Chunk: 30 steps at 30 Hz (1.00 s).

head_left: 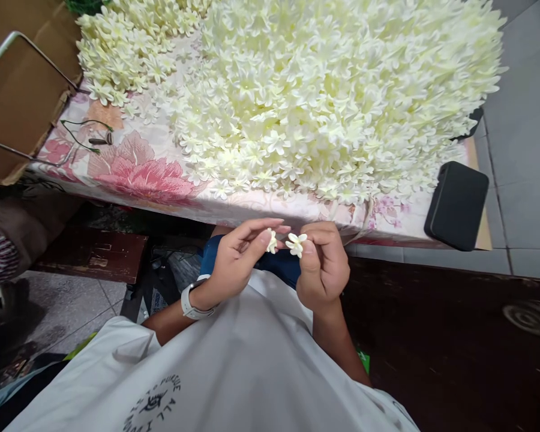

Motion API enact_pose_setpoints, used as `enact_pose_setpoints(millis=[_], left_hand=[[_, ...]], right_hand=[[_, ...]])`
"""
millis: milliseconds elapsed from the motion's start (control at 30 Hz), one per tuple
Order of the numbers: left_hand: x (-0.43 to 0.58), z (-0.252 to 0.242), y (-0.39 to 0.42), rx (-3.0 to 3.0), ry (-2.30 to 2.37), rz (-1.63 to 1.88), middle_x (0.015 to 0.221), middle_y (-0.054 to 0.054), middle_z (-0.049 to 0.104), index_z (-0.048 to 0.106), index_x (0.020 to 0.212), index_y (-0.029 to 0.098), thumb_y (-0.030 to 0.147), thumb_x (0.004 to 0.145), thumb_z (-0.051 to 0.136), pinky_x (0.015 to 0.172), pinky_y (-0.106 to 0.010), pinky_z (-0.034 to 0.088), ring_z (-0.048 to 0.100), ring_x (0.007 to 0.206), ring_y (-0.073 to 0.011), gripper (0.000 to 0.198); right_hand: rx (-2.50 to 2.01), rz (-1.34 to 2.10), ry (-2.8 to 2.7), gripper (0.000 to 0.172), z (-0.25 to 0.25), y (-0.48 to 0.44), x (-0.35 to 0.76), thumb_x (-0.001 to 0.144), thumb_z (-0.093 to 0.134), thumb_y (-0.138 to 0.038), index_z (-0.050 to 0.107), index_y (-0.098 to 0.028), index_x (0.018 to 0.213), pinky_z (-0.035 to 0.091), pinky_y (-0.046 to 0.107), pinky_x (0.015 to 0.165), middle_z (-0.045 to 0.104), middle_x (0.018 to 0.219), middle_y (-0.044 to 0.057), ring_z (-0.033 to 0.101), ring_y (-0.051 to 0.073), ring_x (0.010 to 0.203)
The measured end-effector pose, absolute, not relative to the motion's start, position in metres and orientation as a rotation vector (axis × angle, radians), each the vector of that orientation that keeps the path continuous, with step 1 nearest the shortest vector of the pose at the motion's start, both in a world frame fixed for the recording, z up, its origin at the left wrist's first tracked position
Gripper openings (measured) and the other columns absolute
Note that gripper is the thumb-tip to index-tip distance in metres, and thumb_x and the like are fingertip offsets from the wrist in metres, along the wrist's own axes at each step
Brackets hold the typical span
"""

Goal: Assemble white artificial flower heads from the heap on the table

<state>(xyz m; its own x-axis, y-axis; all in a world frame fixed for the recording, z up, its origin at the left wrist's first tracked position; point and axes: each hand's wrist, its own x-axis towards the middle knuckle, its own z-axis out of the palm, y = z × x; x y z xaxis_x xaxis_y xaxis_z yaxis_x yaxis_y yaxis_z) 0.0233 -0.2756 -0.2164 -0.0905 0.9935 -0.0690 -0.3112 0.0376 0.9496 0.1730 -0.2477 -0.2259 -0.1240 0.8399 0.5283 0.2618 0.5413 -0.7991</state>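
Observation:
My left hand (243, 255) pinches a small cream-white artificial flower (271, 240) between thumb and fingers. Close to its right, my right hand (323, 264) is closed with thumb against curled index finger, gripping another white flower (296, 244) whose open petals face up. A narrow gap separates the two blossoms. Both hands hang over my lap, just in front of the table edge. Beyond them a large heap of white flowers (319, 108) covers much of the table. Whatever lies inside my right fist is hidden.
The table wears a floral cloth (148, 177). A smaller flower pile (121, 51) lies at the back left. A black case (458, 206) sits at the right corner. On the left are a cardboard box (27, 78) with a metal frame and a green wire loop (78, 141).

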Motion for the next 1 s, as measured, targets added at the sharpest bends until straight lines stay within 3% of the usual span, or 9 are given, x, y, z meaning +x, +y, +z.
enact_pose_setpoints(millis=[100,233,467,667,833,1000], left_hand=[[0.021,-0.218,-0.278,1.067,1.136,1.443,0.111,-0.007,0.078,0.075,0.114,0.022,0.028,0.101,0.055,0.083,-0.021,0.058,0.073,0.086,-0.0107,0.024],[0.016,-0.218,-0.278,1.349,1.158,1.360,0.104,-0.006,0.078,0.071,0.121,0.020,0.023,0.095,0.065,0.081,-0.020,0.057,0.070,0.085,-0.0111,0.026],[-0.008,-0.211,-0.271,1.647,1.032,1.372,0.112,-0.011,0.078,0.075,0.118,0.019,0.013,0.094,0.062,0.094,-0.026,0.058,0.074,0.107,-0.0171,0.028],[-0.017,-0.200,-0.276,1.670,0.840,1.244,0.118,-0.013,0.078,0.071,0.129,0.017,0.005,0.093,0.059,0.098,-0.024,0.057,0.072,0.113,-0.0165,0.040],[-0.024,-0.196,-0.276,1.723,0.826,1.191,0.118,-0.013,0.078,0.069,0.132,0.019,0.008,0.096,0.055,0.097,-0.026,0.058,0.074,0.110,-0.0183,0.040],[-0.034,-0.196,-0.273,1.751,0.833,1.129,0.117,-0.012,0.079,0.072,0.129,0.020,0.013,0.097,0.056,0.096,-0.025,0.059,0.075,0.109,-0.0187,0.037]], right_hand=[[-0.932,0.719,-1.540,0.010,-0.230,-0.246,0.164,0.100,0.049,-0.019,0.058,-0.023,0.097,0.051,0.035,0.074,0.063,0.087,0.004,0.061,0.018,0.083],[-0.939,0.701,-1.517,0.008,-0.232,-0.248,0.155,0.097,0.056,-0.016,0.061,-0.023,0.100,0.054,0.034,0.077,0.068,0.094,0.005,0.066,0.017,0.088],[-0.891,0.962,-1.460,0.025,-0.229,-0.250,0.154,0.096,0.062,-0.019,0.067,-0.024,0.119,0.059,0.034,0.078,0.071,0.103,0.007,0.071,0.019,0.093],[-0.752,0.884,-1.479,0.013,-0.229,-0.246,0.156,0.092,0.068,-0.017,0.070,-0.022,0.103,0.058,0.034,0.071,0.071,0.091,0.006,0.068,0.019,0.086],[-0.668,0.911,-1.587,0.021,-0.231,-0.244,0.160,0.094,0.064,-0.021,0.071,-0.024,0.113,0.057,0.038,0.064,0.074,0.093,0.008,0.068,0.022,0.082],[-0.690,0.785,-1.603,0.015,-0.231,-0.240,0.160,0.087,0.069,-0.012,0.074,-0.025,0.094,0.051,0.036,0.057,0.072,0.079,0.004,0.064,0.018,0.067]])
